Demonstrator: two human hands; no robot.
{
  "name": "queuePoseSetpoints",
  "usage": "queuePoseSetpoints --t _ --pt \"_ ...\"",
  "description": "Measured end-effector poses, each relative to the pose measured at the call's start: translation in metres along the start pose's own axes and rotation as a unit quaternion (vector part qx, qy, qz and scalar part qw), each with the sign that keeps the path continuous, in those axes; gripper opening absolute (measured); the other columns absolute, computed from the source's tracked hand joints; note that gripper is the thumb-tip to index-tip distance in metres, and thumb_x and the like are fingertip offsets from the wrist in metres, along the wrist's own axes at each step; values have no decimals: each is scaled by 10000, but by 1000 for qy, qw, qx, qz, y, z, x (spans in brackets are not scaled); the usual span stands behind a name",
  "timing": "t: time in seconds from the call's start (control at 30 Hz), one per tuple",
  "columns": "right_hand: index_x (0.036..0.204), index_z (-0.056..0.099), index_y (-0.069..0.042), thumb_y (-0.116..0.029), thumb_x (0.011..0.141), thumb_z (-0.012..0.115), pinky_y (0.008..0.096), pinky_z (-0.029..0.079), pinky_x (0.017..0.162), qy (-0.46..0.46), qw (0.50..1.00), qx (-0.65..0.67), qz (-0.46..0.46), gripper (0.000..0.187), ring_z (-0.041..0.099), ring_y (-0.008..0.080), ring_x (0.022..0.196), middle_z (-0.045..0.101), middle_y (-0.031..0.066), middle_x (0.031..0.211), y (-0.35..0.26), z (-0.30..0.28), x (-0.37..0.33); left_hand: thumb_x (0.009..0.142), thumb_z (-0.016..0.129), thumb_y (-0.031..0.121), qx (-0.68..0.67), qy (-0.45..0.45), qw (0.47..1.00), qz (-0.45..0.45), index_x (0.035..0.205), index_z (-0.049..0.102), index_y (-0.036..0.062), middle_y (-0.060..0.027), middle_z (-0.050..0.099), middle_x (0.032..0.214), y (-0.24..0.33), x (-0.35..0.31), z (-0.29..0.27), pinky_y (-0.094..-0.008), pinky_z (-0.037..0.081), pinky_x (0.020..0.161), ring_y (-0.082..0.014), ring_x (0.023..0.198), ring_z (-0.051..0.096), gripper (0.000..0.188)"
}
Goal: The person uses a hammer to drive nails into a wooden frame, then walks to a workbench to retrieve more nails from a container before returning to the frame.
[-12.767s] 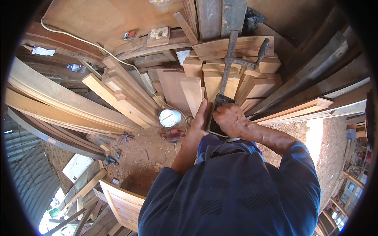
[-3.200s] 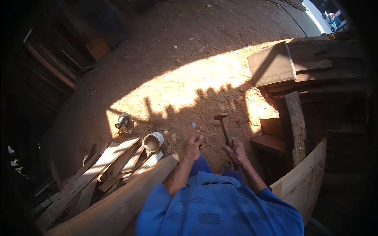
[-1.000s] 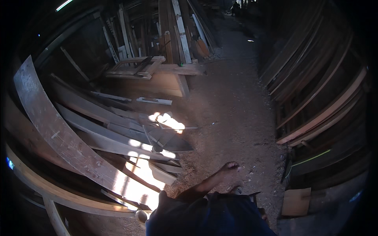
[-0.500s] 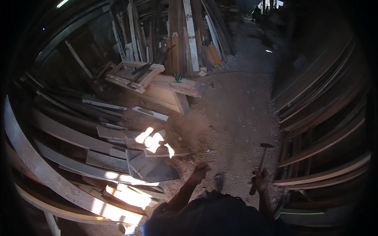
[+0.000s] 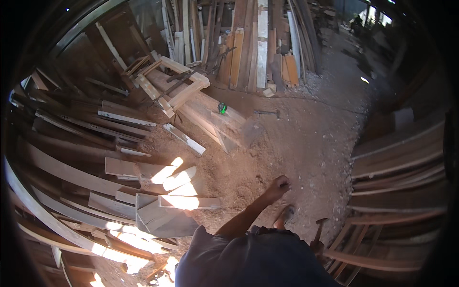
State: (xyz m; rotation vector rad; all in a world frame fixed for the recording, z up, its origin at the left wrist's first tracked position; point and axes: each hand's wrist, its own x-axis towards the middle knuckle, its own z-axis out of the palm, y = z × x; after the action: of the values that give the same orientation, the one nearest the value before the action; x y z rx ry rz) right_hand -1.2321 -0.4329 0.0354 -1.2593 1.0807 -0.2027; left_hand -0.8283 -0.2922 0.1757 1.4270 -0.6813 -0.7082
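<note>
My left hand (image 5: 277, 187) is held out ahead of my body over the dusty floor, fingers curled closed. A small dark bit shows at its fingertips, too small to make out. Low on the right, my right hand (image 5: 316, 247) grips a hammer (image 5: 319, 231) by its handle, with the head pointing up. Farther ahead, a pale wooden frame (image 5: 191, 94) lies on a low workbench (image 5: 203, 112), with dark metal bars that look like clamps (image 5: 179, 78) across it. A green and black tape measure (image 5: 222, 108) sits near the bench's closer end.
Long boards (image 5: 71, 162) are piled on the left, with sunlit offcuts (image 5: 189, 202) beside me. More stacked planks (image 5: 401, 167) line the right. Upright boards (image 5: 262, 48) lean at the back. A dark long tool (image 5: 267, 113) lies on the sawdust-covered floor (image 5: 315, 158).
My view has swung, and the bench now appears closer. My left hand has reached forward and to the right. My right hand with the hammer has dropped lower, nearer my body.
</note>
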Motion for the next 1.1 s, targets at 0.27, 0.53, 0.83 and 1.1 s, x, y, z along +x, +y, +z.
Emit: queuePoseSetpoints --t 0.27,0.53,0.83,1.1 --pt "927 550 -39 -244 987 552 303 454 456 -85 942 -270 -178 215 546 127 516 529 24 677 -326 84 268 945 678 151 61 230 971 -33 942 649 29 -14 647 857 2 152 -85 -309 502 781 -107 841 584 125" --pt "1241 523 -8 -223 988 497 275 449 469 -267 918 -169 -241 333 512 102 510 548 30 734 -544 284 390 906 718 193 9 420 896 -140 986 690 9 -55 674 876 -41 250 -214 -325 506 752 -135 826 593 203" --pt "1468 426 -64 -221 1022 478 292 457 449 -324 927 -180 -52 476 535 122 518 604 73 802 -590 401 533 888 741 236 92 522 846 -59 958 714 2 -95 707 862 -15 443 -342 -329 520 749 -169 815 648 245" --pt "1237 526 -56 -217 1010 512 317 470 445 -428 891 -152 -16 279 560 149 519 594 66 757 -664 540 693 870 709 47 56 582 810 -32 899 717 47 -77 717 877 -32 555 -454 -297 531 781 -138 848 662 30"
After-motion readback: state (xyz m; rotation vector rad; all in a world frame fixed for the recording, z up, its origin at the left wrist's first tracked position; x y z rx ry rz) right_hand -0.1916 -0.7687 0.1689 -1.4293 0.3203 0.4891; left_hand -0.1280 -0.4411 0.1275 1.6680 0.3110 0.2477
